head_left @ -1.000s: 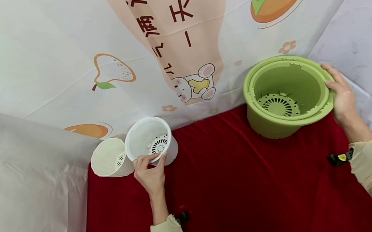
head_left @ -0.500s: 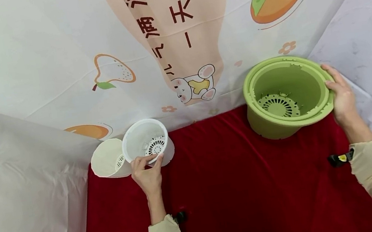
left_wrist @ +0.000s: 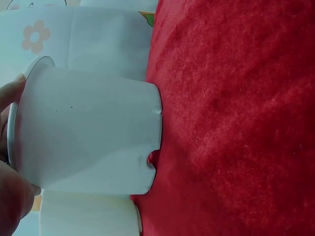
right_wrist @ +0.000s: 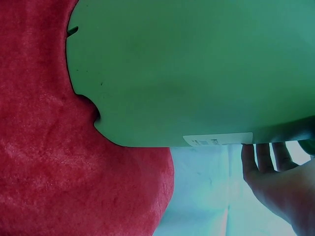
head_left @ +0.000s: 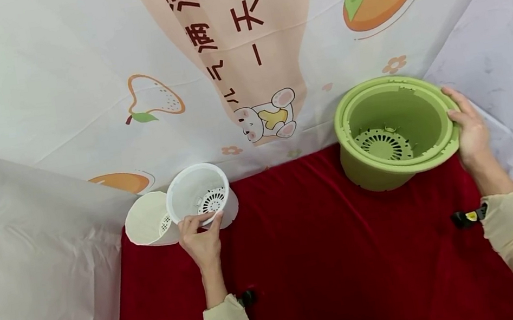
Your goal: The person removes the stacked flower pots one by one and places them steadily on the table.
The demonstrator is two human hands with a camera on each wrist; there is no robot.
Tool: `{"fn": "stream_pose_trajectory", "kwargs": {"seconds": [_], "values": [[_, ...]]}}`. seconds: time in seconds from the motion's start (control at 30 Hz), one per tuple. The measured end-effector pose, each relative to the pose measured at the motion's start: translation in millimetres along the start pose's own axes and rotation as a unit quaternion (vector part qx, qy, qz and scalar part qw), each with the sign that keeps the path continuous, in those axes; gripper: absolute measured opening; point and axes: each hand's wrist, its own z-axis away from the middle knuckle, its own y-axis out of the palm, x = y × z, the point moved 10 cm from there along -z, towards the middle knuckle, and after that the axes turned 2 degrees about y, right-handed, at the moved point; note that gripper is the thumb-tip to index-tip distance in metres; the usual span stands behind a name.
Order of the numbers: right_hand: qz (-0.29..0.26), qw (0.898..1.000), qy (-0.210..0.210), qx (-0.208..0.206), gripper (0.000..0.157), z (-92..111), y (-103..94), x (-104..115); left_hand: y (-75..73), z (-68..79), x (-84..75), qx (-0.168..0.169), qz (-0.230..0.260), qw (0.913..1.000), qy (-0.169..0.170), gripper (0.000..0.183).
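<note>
My left hand (head_left: 202,244) pinches the near rim of a small white plastic flowerpot (head_left: 231,212), thumb and fingers at its edge. The pot stands upright on the red cloth, with slots in its base and a notch at its foot in the left wrist view. Close beside it on the left is a cream flowerpot (head_left: 145,225) with a holed bottom, partly hidden by the white one. At the right, a large green flowerpot (head_left: 371,174) with a double-looking rim stands on the cloth. My right hand (head_left: 474,137) holds its right side at the rim, fingers along the outer wall.
Red velvety cloth (head_left: 329,259) covers the table. A white printed backdrop (head_left: 89,57) rises right behind the pots, with a grey-white sheet (head_left: 27,241) along the left. A pale marbled panel (head_left: 509,69) stands beside the green pot.
My left hand has shifted the white flowerpot slightly left, so it overlaps more of the cream one in the head view. My right hand and the green flowerpot have stayed in place.
</note>
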Motion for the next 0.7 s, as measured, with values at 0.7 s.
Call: {"fn": "stream_pose_trajectory", "kwargs": {"seconds": [0.7], "values": [[0.006, 1.000, -0.003, -0.003, 0.049, 0, 0.3, 1, 8.6, 8.4, 44.5, 0.072, -0.025, 0.9964, -0.037, 0.019]]}}
